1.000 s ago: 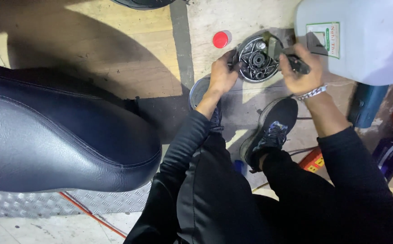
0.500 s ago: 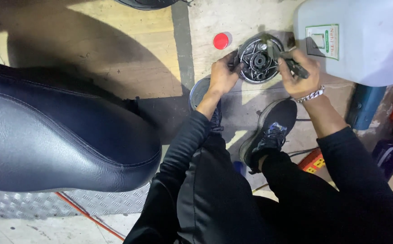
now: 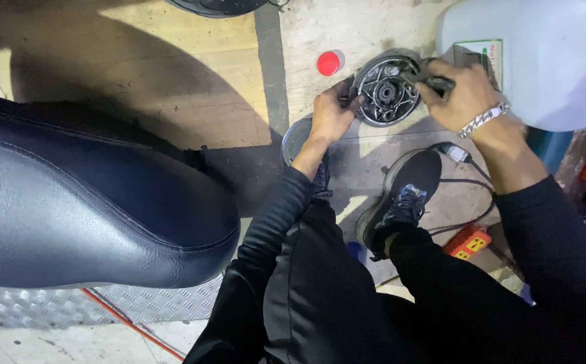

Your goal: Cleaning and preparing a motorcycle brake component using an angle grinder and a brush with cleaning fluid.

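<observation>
A round metal hub plate (image 3: 385,89) with a dark centre lies on the wooden floor ahead of me. My left hand (image 3: 331,111) grips its left rim and holds it steady. My right hand (image 3: 463,94), with a silver chain bracelet on the wrist, is closed on a dark hand tool (image 3: 434,82) whose tip rests on the plate's upper right part. The tool's working end is partly hidden by my fingers.
A red cap (image 3: 328,63) lies left of the plate. A large white plastic jug (image 3: 549,54) stands at the right. A black motorcycle seat (image 3: 91,202) fills the left. My black shoe (image 3: 407,195), a black cable and an orange socket block (image 3: 471,243) lie below.
My right hand has moved up and to the right, turning the tool so it lies more level across the plate's top. My left hand has stayed on the rim.
</observation>
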